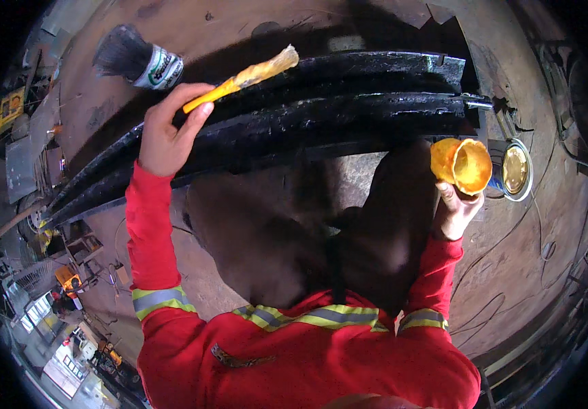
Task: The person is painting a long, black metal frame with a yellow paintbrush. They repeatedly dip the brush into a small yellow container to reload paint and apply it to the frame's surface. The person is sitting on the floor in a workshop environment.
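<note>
My left hand [169, 129] is closed around the yellow handle of a paintbrush [264, 71], whose pale, worn bristles point up and right. The brush is above the long black curved metal beams [273, 126], which look glossy as if wet with paint. On the right, my right hand [460, 213] grips a small yellow-orange cup [445, 162] from below, its mouth tipped toward me. The inside of the cup is coated yellow; how much it holds I cannot tell. Just right of it stands an open metal can [527, 178] with something yellowish-gold inside.
At the upper left lies a labelled white-and-green can [164, 69] with a dark, bristly mass at its end. Thin cables [505, 235] trail over the brownish floor on the right. Tools and yellow equipment [69, 279] crowd the left side.
</note>
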{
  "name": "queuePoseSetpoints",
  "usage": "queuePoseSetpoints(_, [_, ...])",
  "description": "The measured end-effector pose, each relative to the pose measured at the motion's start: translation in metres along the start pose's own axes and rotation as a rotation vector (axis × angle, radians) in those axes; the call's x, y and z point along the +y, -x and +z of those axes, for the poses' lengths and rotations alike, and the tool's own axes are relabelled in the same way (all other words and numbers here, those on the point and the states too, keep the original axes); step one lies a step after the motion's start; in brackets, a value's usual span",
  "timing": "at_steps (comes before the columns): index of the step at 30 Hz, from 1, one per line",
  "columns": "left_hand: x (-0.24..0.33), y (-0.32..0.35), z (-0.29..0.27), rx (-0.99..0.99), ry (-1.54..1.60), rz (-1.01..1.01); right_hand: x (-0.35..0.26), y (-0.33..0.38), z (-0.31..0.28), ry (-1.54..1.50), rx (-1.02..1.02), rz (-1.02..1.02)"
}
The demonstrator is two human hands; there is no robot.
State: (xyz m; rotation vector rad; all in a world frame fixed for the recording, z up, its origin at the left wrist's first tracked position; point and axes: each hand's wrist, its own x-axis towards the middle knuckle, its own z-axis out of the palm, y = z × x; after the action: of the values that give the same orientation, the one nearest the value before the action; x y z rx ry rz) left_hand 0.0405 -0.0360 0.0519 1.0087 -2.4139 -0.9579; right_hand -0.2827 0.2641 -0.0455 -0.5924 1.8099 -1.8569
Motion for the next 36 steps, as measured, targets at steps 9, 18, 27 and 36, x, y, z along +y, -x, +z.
queuePoseSetpoints(9, [0.005,-0.037,-0.023,-0.203,0.114,0.043,-0.048,-0.006,0.011,-0.059,-0.072,-0.029])
queuePoseSetpoints(18, [0.061,-0.077,-0.044,-0.421,0.008,-0.202,-0.196,-0.021,0.021,0.013,-0.073,0.254])
queuePoseSetpoints(27, [0.053,-0.156,-0.014,-0.730,-0.452,-0.159,-0.239,-0.059,0.047,0.168,-0.078,0.318])
queuePoseSetpoints(36, [0.005,-0.132,0.057,-0.873,-0.387,-0.039,-0.211,-0.105,0.127,0.223,-0.016,0.433])
